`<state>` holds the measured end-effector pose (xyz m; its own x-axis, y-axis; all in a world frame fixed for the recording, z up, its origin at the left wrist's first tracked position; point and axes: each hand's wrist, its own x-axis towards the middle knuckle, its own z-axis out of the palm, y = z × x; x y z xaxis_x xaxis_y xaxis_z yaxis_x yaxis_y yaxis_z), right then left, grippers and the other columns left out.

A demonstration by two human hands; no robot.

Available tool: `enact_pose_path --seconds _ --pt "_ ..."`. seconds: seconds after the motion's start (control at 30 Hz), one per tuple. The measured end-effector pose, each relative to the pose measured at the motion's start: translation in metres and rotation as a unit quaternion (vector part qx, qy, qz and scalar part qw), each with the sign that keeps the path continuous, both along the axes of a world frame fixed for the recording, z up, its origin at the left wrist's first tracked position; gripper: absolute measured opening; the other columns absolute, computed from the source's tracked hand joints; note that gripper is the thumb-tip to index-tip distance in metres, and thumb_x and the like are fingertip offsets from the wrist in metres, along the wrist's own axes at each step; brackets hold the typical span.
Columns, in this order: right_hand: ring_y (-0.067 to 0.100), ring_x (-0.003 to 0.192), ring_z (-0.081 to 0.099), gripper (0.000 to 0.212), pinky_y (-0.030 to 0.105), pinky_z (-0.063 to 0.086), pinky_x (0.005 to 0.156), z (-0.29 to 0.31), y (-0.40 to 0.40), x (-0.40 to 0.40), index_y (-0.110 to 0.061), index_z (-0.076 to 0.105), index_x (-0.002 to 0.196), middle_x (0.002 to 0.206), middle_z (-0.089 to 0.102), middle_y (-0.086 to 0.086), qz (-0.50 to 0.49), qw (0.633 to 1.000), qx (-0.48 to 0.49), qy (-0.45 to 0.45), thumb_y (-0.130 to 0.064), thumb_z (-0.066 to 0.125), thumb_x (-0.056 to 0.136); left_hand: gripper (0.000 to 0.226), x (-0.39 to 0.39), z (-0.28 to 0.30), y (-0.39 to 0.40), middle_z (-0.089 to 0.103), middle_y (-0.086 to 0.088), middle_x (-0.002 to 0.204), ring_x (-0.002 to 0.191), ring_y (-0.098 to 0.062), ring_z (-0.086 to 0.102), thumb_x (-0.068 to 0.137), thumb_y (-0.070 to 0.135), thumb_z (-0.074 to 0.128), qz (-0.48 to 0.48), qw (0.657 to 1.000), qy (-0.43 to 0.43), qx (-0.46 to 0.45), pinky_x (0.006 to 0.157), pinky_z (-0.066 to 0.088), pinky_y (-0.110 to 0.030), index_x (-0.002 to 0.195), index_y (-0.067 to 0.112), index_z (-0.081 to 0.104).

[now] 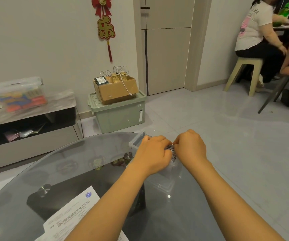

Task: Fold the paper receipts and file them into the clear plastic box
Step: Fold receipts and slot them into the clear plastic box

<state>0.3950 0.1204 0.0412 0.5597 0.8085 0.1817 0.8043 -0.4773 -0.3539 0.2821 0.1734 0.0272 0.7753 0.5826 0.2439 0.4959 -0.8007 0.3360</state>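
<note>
Both your forearms reach forward side by side over the glass worktop, backs of the hands up, meeting above the clear plastic box that sits near the worktop's far right edge. Your left hand has its fingers curled down over a folded paper receipt, and your right hand pinches the same receipt from the other side; only a thin strip of dark print shows in the narrow gap between the knuckles. Whether the receipt is already inside the box or just above its rim you cannot tell, since both hands cover it. The box's far left corner shows beyond your left hand, its near end beneath your wrists. A printed sheet lies at the near edge of the worktop, partly under your left forearm, well apart from the box. Right of your right hand the worktop curves away to open tiled floor. Beyond the far edge stands a green storage bin carrying a cardboard box, clear of your reach.
</note>
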Motion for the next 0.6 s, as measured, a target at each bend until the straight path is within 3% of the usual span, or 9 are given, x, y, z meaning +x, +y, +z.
enact_pose_path --seconds 0.1,0.2,0.33,0.37,0.47,0.6 --pt "0.025 0.091 0.055 0.019 0.026 0.04 0.069 0.0 -0.007 0.003 -0.011 0.069 0.098 0.108 0.049 0.009 0.01 0.995 0.057 0.077 -0.009 0.052 0.088 0.06 -0.002 -0.001 0.001 0.059 0.005 0.124 0.112 -0.013 0.049 0.08 0.03 0.021 -0.015 1.0 0.019 0.02 0.095 0.022 -0.028 0.127 0.023 0.057" --pt "0.01 0.065 0.047 0.014 0.019 0.032 0.059 -0.003 -0.015 0.008 -0.01 0.066 0.094 0.1 0.043 0.005 0.027 0.981 0.132 0.14 -0.007 0.055 0.086 0.062 -0.003 0.0 0.0 0.057 0.006 0.129 0.118 -0.011 0.045 0.081 0.03 0.019 -0.021 0.998 0.038 0.034 0.095 0.021 -0.028 0.134 0.027 0.051" --pt "0.004 0.065 0.045 0.01 0.006 0.035 0.055 -0.008 -0.017 0.013 -0.01 0.067 0.09 0.098 0.046 0.003 0.03 0.971 0.162 0.172 -0.01 0.057 0.088 0.063 -0.004 0.001 -0.002 0.054 0.005 0.131 0.12 -0.011 0.043 0.082 0.03 0.018 -0.027 0.998 0.051 0.04 0.095 0.021 -0.029 0.138 0.031 0.046" --pt "0.006 0.067 0.049 0.011 0.006 0.037 0.059 -0.009 -0.017 0.015 -0.011 0.068 0.088 0.099 0.05 0.005 0.029 0.969 0.168 0.18 -0.009 0.057 0.087 0.063 -0.004 0.002 -0.002 0.053 0.004 0.132 0.12 -0.011 0.043 0.082 0.03 0.017 -0.029 0.997 0.059 0.04 0.096 0.022 -0.03 0.139 0.031 0.045" --pt "0.022 0.076 0.062 0.013 0.033 0.053 0.078 -0.009 -0.016 0.018 -0.013 0.069 0.083 0.1 0.059 0.011 0.02 0.959 0.178 0.219 -0.007 0.058 0.085 0.065 -0.003 0.007 -0.002 0.049 0.002 0.135 0.121 -0.013 0.041 0.081 0.032 0.014 -0.033 0.995 0.087 0.033 0.1 0.021 -0.033 0.14 0.034 0.042" --pt "0.025 0.08 0.064 0.019 0.035 0.053 0.083 -0.009 -0.019 0.017 -0.011 0.071 0.09 0.1 0.059 0.009 0.022 0.962 0.167 0.215 -0.005 0.053 0.087 0.067 0.0 0.009 -0.002 0.047 0.001 0.135 0.12 -0.015 0.04 0.081 0.035 0.009 -0.03 0.991 0.123 0.032 0.1 0.021 -0.034 0.14 0.039 0.04"
